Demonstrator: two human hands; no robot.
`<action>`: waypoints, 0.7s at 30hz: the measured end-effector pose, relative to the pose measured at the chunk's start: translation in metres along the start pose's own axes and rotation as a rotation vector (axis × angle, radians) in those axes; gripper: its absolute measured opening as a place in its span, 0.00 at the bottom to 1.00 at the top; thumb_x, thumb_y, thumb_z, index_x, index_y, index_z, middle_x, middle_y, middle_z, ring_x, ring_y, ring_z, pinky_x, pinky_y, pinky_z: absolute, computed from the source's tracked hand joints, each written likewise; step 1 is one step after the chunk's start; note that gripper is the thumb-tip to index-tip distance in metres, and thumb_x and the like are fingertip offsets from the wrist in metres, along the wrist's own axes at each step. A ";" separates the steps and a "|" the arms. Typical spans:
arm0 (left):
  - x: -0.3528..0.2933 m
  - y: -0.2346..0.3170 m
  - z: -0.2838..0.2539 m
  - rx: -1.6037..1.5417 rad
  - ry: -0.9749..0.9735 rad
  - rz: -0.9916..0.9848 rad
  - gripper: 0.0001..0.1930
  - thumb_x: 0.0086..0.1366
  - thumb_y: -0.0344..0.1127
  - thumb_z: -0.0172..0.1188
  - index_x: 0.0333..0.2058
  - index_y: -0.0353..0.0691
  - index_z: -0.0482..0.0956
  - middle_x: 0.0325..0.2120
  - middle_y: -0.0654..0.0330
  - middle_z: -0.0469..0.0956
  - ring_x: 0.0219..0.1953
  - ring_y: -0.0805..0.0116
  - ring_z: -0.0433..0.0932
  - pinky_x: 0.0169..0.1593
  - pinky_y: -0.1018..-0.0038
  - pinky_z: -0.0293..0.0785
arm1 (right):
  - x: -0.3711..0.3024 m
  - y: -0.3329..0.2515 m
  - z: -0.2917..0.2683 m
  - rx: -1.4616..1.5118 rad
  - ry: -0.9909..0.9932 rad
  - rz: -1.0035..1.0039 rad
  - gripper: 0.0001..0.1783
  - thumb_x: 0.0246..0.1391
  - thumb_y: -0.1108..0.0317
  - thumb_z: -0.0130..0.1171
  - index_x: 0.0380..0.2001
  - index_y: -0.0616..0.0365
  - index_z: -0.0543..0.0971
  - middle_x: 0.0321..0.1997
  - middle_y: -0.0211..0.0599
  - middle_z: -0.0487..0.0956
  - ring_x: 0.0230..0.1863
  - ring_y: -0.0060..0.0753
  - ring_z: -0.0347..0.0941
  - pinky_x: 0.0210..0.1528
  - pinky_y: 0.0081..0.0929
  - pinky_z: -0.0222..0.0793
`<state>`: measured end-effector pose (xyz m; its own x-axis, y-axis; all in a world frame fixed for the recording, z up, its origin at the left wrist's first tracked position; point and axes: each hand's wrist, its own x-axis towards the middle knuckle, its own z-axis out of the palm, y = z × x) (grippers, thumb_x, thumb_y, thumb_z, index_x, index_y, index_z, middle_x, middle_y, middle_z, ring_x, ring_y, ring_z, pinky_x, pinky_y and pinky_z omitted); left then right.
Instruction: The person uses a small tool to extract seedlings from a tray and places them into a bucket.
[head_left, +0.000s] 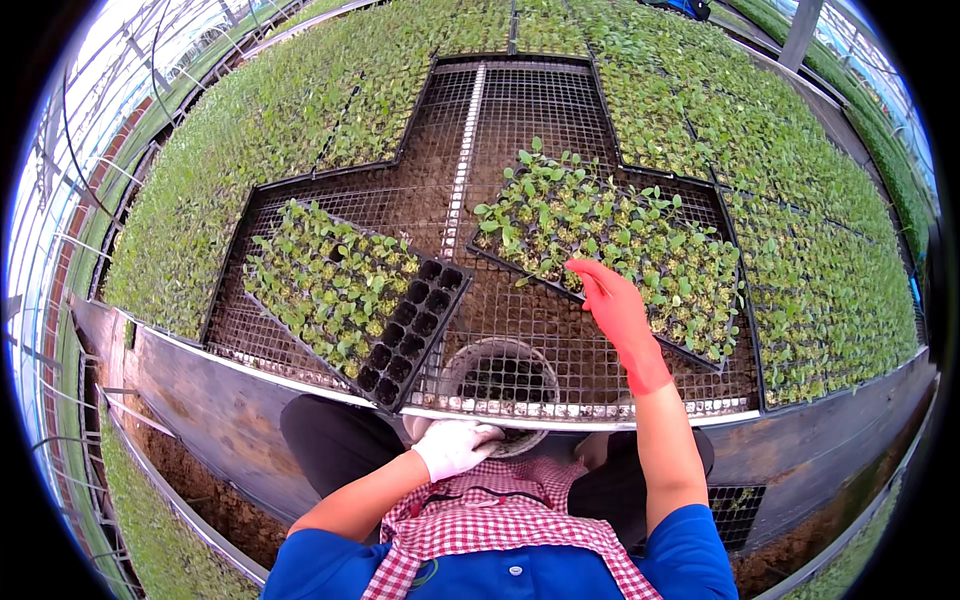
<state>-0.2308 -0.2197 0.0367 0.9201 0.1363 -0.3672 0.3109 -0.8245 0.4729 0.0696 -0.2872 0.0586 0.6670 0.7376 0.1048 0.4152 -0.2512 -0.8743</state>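
My right hand point(618, 315), in a red rubber glove, reaches over the near edge of the right seedling tray point(610, 240). Its fingertips pinch together at a small green seedling point(548, 266) by the tray's left part; the exact grip is partly hidden. My left hand point(458, 447), in a white glove, is curled at the front edge of the bench, beside a round bucket point(548, 388). What its fingers hold, if anything, I cannot make out. Left of the bucket, a second seedling tray point(335, 290) lies tilted, with bare dark cells point(412, 322) along its right end.
Both trays rest on a wire mesh bench top point(440, 130) with a white front rail point(590, 411). Dense seedling trays point(270, 130) border it at the left, back and right point(810, 260). Beneath the mesh, the bucket stands between my knees. A black grid tray point(735, 510) lies lower right.
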 end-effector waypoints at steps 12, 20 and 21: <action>-0.002 0.001 -0.009 -0.097 0.071 -0.013 0.17 0.61 0.48 0.52 0.45 0.50 0.79 0.39 0.54 0.80 0.42 0.56 0.78 0.49 0.66 0.72 | -0.081 0.000 -0.029 0.799 0.062 0.333 0.20 0.65 0.55 0.43 0.32 0.60 0.75 0.26 0.38 0.80 0.18 0.20 0.70 0.20 0.17 0.61; 0.054 0.010 -0.033 -1.117 0.248 -0.121 0.19 0.63 0.34 0.51 0.51 0.32 0.71 0.38 0.54 0.80 0.33 0.72 0.79 0.39 0.76 0.77 | -0.089 0.071 -0.041 1.135 0.120 0.829 0.14 0.57 0.59 0.52 0.39 0.57 0.78 0.15 0.28 0.68 0.11 0.18 0.51 0.14 0.17 0.45; 0.069 0.008 -0.034 -1.251 0.204 -0.088 0.20 0.64 0.35 0.50 0.54 0.33 0.68 0.40 0.54 0.78 0.34 0.71 0.78 0.39 0.75 0.77 | -0.088 0.088 -0.043 1.148 0.104 0.884 0.14 0.57 0.59 0.52 0.39 0.56 0.77 0.17 0.28 0.70 0.12 0.18 0.53 0.14 0.17 0.46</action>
<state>-0.1565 -0.1983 0.0425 0.8700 0.3379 -0.3591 0.2821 0.2560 0.9246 0.0737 -0.4010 -0.0068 0.4993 0.5502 -0.6693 -0.8282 0.0762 -0.5552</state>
